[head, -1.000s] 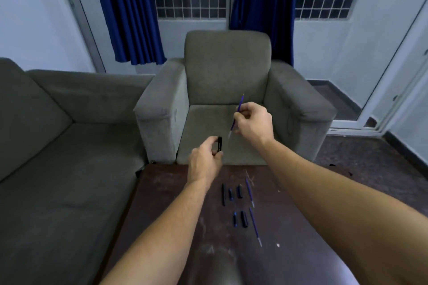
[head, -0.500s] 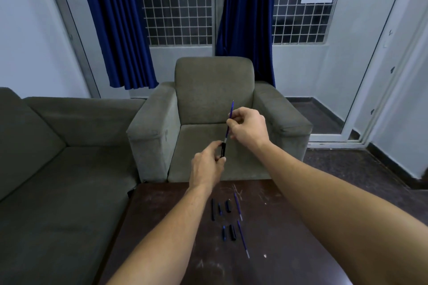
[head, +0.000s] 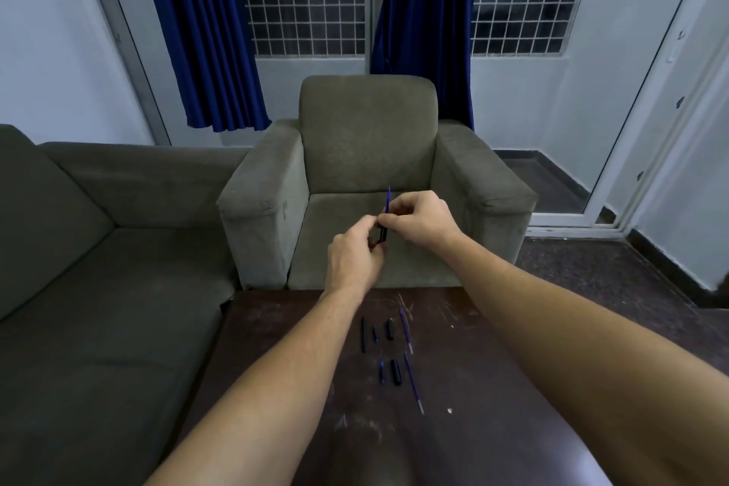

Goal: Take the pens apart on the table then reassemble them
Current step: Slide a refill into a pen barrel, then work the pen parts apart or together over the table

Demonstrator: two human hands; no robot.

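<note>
Your left hand (head: 352, 257) is closed around a short black pen barrel (head: 382, 234), raised above the far edge of the desk (head: 493, 347) in front of the armchair (head: 369, 154). Your right hand (head: 418, 218), at about 2 o'clock from the left and touching it, pinches a thin blue refill (head: 388, 202) between thumb and fingers; the refill stands nearly upright with its lower end meeting the top of the barrel. How far it sits inside you cannot tell.

On the desk, at 6 o'clock from your hands, loose pen parts lie in two short rows. The farther row has a long black piece (head: 363, 334), a small blue piece (head: 375, 334), a black cap-like piece (head: 389, 329) and a blue refill (head: 406, 330) at the right. The nearer row has a small blue piece (head: 382, 371), a black piece (head: 396, 372) and another blue refill (head: 414, 383) angled toward 5 o'clock. A grey sofa (head: 98, 249) stands at 9 o'clock from the desk.
</note>
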